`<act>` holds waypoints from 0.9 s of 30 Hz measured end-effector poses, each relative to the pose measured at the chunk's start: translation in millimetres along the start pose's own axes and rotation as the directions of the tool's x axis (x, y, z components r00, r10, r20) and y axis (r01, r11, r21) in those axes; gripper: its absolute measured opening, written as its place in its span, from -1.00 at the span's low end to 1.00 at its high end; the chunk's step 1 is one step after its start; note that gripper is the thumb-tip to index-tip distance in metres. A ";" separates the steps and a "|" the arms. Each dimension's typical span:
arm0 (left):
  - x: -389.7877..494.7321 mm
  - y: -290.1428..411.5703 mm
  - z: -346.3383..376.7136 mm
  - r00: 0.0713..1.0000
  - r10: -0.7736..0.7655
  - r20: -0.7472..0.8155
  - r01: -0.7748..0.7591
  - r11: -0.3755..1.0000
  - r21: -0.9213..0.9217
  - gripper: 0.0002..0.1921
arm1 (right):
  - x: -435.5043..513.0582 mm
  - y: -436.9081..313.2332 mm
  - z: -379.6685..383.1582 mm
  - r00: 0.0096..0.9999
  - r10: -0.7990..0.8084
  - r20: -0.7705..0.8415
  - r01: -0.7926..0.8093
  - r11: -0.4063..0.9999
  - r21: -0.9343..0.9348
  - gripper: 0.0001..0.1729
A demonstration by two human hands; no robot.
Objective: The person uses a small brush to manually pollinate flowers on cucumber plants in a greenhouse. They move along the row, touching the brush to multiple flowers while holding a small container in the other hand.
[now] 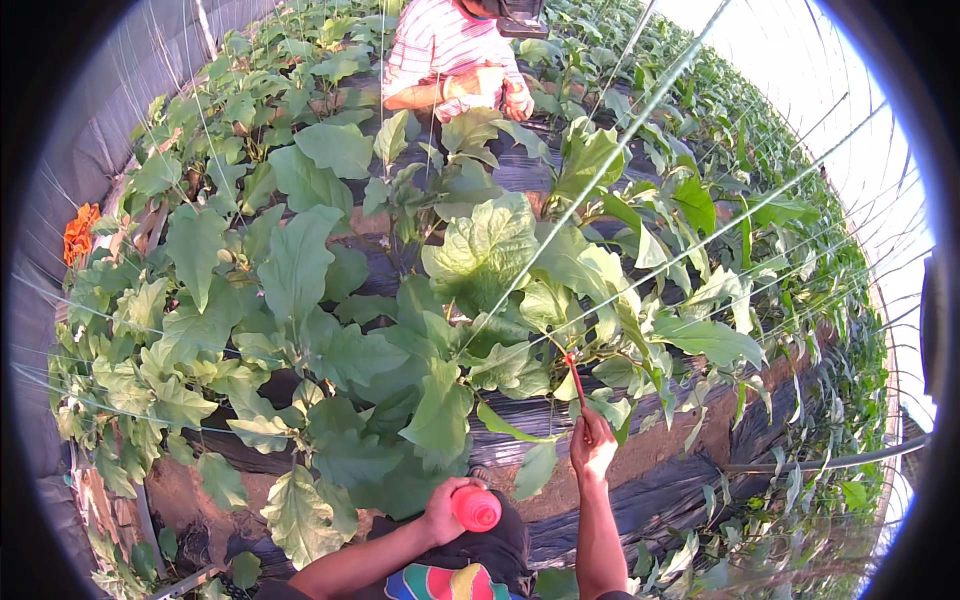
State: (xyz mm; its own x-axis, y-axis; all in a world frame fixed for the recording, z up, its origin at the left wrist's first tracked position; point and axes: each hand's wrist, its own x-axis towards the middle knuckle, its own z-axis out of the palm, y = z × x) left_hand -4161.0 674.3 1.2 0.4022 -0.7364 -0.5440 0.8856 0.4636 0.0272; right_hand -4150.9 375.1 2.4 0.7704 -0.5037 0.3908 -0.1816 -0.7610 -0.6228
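My left hand (444, 512) is closed around a small pink-red plastic bottle (477, 509), whose round mouth faces up towards me, low in the middle of the view. My right hand (592, 442) pinches the lower end of a thin red stick-like applicator (576, 379). The applicator points up and away from me, and its red tip lies at a stem among the leaves of a broad-leaved plant (555, 307), which looks like an eggplant. Whether the tip touches the stem cannot be told. Leaves hide part of the stems.
Another person in a striped shirt (442, 56) stands beyond the plants. Pale support strings (600, 176) slant across the right side. Black plastic mulch (637, 510) covers the ground between plant rows. Orange flowers (80, 234) show at far left. A dark hose or pipe (832, 461) runs at right.
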 end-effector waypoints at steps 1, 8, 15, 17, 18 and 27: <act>1.0 -0.4 -0.7 1.000 -0.011 -0.020 0.011 1.000 -0.004 -0.65 | 11.7 -3.7 1.9 1.000 0.005 0.019 -0.004 0.999 -0.044 -0.84; 2.5 -2.3 -25.5 0.999 -0.003 -0.041 0.001 0.999 -0.050 -0.66 | 66.1 41.3 31.2 0.965 0.012 0.263 0.069 0.952 -0.297 -0.81; -6.9 11.4 -39.5 0.999 0.010 -0.053 -0.015 0.995 -0.099 -0.70 | 78.4 11.7 17.1 0.945 0.026 0.325 0.087 0.941 -0.328 -0.78; -5.4 10.1 -41.3 0.995 0.008 -0.096 -0.017 0.995 -0.096 -0.66 | 86.9 -1.9 15.1 0.949 -0.020 0.316 0.109 0.958 -0.267 -0.78; -5.6 9.4 -40.4 0.997 -0.005 -0.071 -0.003 0.994 -0.105 -0.66 | 90.6 0.7 17.9 0.952 -0.064 0.299 0.138 0.963 -0.233 -0.79; -16.2 9.2 -27.8 0.988 0.019 0.155 0.004 0.989 -0.147 -0.78 | 92.0 5.6 30.4 0.925 0.077 0.373 0.071 0.928 -0.366 -0.77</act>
State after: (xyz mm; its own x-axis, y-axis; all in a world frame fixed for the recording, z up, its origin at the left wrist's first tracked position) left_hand -4165.9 704.2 -13.1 0.4502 -0.7949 -0.4068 0.8434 0.5281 -0.0985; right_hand -4062.5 336.9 14.2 0.9265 -0.3713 0.0605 -0.3376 -0.8916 -0.3017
